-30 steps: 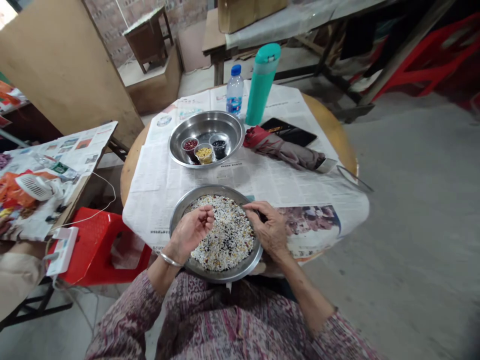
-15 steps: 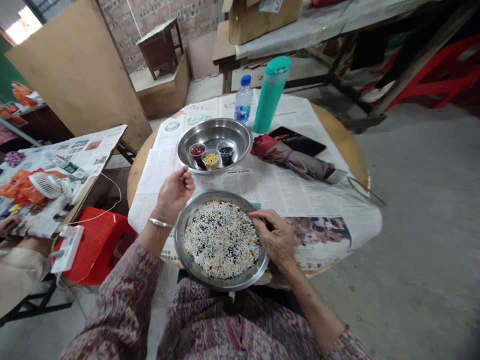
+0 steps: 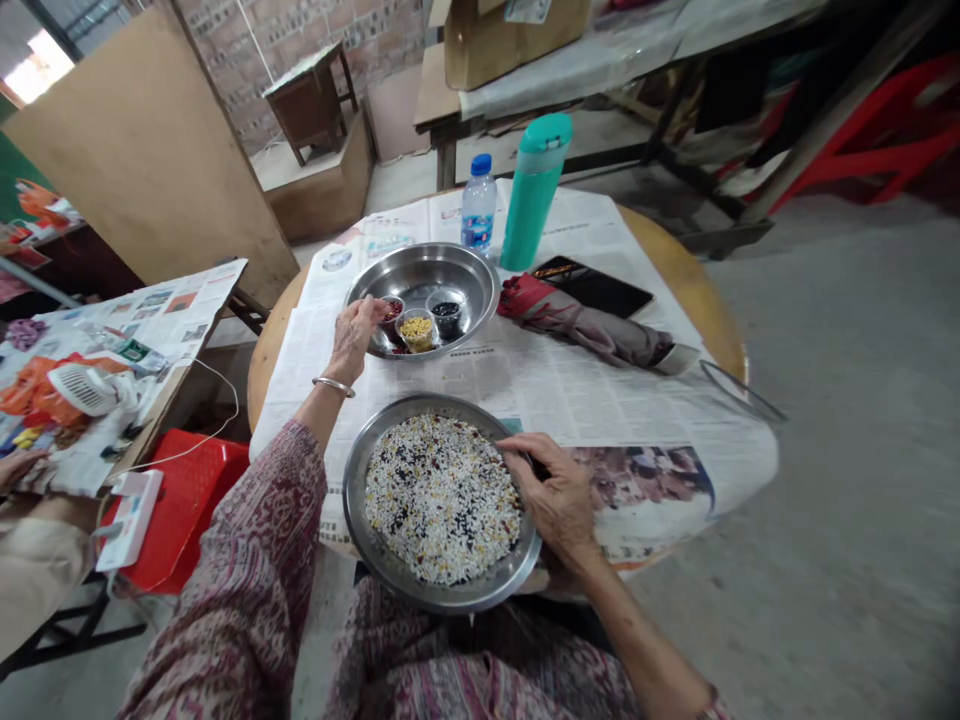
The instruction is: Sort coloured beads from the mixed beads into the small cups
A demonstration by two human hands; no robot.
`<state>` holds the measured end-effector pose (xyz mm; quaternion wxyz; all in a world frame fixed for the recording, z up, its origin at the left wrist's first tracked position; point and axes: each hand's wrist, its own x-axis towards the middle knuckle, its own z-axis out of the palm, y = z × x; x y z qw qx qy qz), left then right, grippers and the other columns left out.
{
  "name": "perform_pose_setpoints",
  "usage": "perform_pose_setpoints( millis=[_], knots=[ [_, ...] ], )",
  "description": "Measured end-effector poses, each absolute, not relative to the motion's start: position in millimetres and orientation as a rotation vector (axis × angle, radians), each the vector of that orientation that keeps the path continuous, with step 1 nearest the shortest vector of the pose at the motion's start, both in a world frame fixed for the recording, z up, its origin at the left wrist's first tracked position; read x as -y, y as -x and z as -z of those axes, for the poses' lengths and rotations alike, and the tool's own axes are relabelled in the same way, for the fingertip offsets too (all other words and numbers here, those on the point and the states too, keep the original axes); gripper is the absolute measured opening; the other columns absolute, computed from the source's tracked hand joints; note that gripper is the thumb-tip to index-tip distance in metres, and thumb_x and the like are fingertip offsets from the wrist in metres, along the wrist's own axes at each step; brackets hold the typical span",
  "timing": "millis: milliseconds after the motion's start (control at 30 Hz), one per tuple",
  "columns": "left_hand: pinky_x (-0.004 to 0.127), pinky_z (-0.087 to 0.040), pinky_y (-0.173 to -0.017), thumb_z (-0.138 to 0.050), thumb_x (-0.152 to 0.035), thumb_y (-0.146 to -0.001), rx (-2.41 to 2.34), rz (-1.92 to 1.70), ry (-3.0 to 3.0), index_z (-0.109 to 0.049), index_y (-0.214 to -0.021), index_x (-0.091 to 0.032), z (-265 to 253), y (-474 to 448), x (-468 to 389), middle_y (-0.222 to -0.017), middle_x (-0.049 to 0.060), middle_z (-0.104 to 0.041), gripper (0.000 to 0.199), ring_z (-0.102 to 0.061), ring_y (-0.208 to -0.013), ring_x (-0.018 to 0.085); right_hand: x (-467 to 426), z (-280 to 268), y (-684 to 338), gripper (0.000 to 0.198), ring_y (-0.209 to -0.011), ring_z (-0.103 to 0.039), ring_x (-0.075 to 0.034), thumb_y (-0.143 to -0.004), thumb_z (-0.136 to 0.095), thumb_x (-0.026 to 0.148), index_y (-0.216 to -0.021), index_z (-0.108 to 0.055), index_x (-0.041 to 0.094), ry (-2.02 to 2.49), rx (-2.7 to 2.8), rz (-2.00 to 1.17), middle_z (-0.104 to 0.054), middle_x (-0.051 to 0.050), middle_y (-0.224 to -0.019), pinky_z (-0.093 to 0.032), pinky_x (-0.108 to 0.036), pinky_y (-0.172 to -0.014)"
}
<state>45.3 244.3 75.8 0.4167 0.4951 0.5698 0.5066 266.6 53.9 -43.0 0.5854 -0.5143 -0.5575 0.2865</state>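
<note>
My left hand [image 3: 355, 335] is at the far metal basin's left rim, its fingertips pinched together by the small clear cup of red beans [image 3: 391, 312]. Whatever the pinch holds is too small to see. Beside that cup stand a cup of yellow beans [image 3: 416, 332] and a cup of black beans [image 3: 446, 312], all inside the far basin [image 3: 480, 270]. My right hand [image 3: 553, 492] lies over the right edge of the near metal basin [image 3: 358, 530], thumb and fingers closed above the grains; their contents are hidden. White, black, yellow and red mixed grains [image 3: 442, 500] cover this basin's bottom.
Newspaper [image 3: 660, 410] covers the round table. Behind the basins stand a water bottle [image 3: 478, 208] and a turquoise flask [image 3: 536, 195]. A folded umbrella [image 3: 592, 325] and a dark tablet [image 3: 596, 285] lie right. A power strip [image 3: 133, 520] rests on a red stool [image 3: 184, 500] at left.
My left hand has moved forward from between the basins to the red bean cup. My right hand has stayed at the near basin's edge. The view has shifted slightly.
</note>
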Motion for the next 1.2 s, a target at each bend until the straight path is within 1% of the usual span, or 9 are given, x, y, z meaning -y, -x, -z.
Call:
perform_pose_setpoints(
  millis=[167, 300, 367, 467, 533, 600, 767, 1000, 1200],
  knots=[
    [0.028, -0.047, -0.079, -0.053, -0.03, -0.099, -1.388, -1.431, -1.16, -0.063, -0.079, -0.015, -85, -46, -234, -0.081, 0.006, -0.068, 0.027, -0.061, -0.077, 0.012, -54, 42, -266, 0.011, -0.081, -0.067, -0.017, -0.086, -0.062, 0.02, -0.084, -0.073, 0.023, 1.231, 1.295, -0.67, -0.072, -0.002, -0.085, -0.054, -0.031, -0.077],
    [0.022, -0.039, -0.066, -0.057, -0.023, -0.098, -1.349, -1.513, -1.219, -0.063, -0.078, -0.017, -94, -51, -188, -0.072, -0.001, -0.056, 0.021, -0.045, -0.067, 0.008, -54, 39, -266, 0.011, -0.081, -0.067, -0.019, -0.085, -0.062, 0.021, -0.083, -0.073, 0.023, 1.229, 1.265, -0.699, -0.072, -0.003, -0.084, -0.054, -0.034, -0.077],
    [0.023, -0.033, -0.06, -0.064, -0.028, -0.095, -1.295, -1.462, -1.364, -0.066, -0.08, -0.021, -92, -56, -154, -0.067, -0.002, -0.048, 0.016, -0.037, -0.064, 0.01, -54, 39, -266, 0.011, -0.081, -0.067, -0.019, -0.084, -0.062, 0.021, -0.082, -0.073, 0.023, 1.23, 1.255, -0.704, -0.072, -0.003, -0.083, -0.054, -0.034, -0.077],
    [0.025, -0.031, -0.058, -0.065, -0.028, -0.092, -1.273, -1.219, -1.642, -0.066, -0.079, -0.022, -76, -64, -107, -0.066, -0.002, -0.048, 0.015, -0.036, -0.061, 0.012, -55, 39, -266, 0.011, -0.082, -0.066, -0.02, -0.083, -0.062, 0.022, -0.08, -0.073, 0.024, 1.235, 1.253, -0.701, -0.072, -0.004, -0.083, -0.053, -0.035, -0.078],
    [0.026, -0.035, -0.061, -0.065, -0.026, -0.091, -1.234, -0.925, -1.87, -0.068, -0.083, -0.023, -60, -70, -87, -0.064, -0.002, -0.051, 0.009, -0.04, -0.059, 0.012, -55, 39, -266, 0.011, -0.082, -0.066, -0.02, -0.083, -0.063, 0.023, -0.081, -0.073, 0.023, 1.233, 1.256, -0.695, -0.072, -0.003, -0.083, -0.053, -0.035, -0.077],
    [0.027, -0.042, -0.071, -0.066, -0.021, -0.089, -1.182, -0.742, -2.042, -0.07, -0.086, -0.023, -44, -75, -80, -0.072, 0.0, -0.058, 0.006, -0.049, -0.067, 0.014, -54, 40, -266, 0.011, -0.081, -0.066, -0.019, -0.083, -0.062, 0.022, -0.082, -0.073, 0.023, 1.233, 1.263, -0.687, -0.072, -0.003, -0.083, -0.052, -0.034, -0.077],
    [0.037, -0.043, -0.097, -0.062, -0.013, -0.087, -1.27, -0.719, -2.125, -0.069, -0.089, -0.023, -20, -83, -88, -0.088, 0.005, -0.061, 0.013, -0.058, -0.092, 0.022, -55, 43, -266, 0.012, -0.082, -0.066, -0.019, -0.083, -0.061, 0.02, -0.082, -0.073, 0.023, 1.223, 1.277, -0.671, -0.072, -0.003, -0.083, -0.052, -0.034, -0.078],
    [0.04, -0.041, -0.104, -0.057, -0.011, -0.089, -1.342, -0.655, -2.208, -0.067, -0.101, -0.023, -13, -88, -99, -0.103, 0.007, -0.061, 0.02, -0.055, -0.106, 0.025, -57, 43, -267, 0.012, -0.083, -0.067, -0.019, -0.083, -0.061, 0.021, -0.081, -0.073, 0.024, 1.225, 1.28, -0.666, -0.072, -0.003, -0.085, -0.053, -0.035, -0.081],
    [0.04, -0.039, -0.106, -0.06, -0.011, -0.087, -1.364, -0.572, -2.207, -0.067, -0.098, -0.023, -10, -91, -102, -0.102, 0.007, -0.06, 0.018, -0.054, -0.105, 0.025, -57, 42, -267, 0.012, -0.083, -0.067, -0.019, -0.084, -0.061, 0.022, -0.082, -0.072, 0.024, 1.217, 1.283, -0.672, -0.072, -0.003, -0.085, -0.053, -0.035, -0.081]
  ],
)
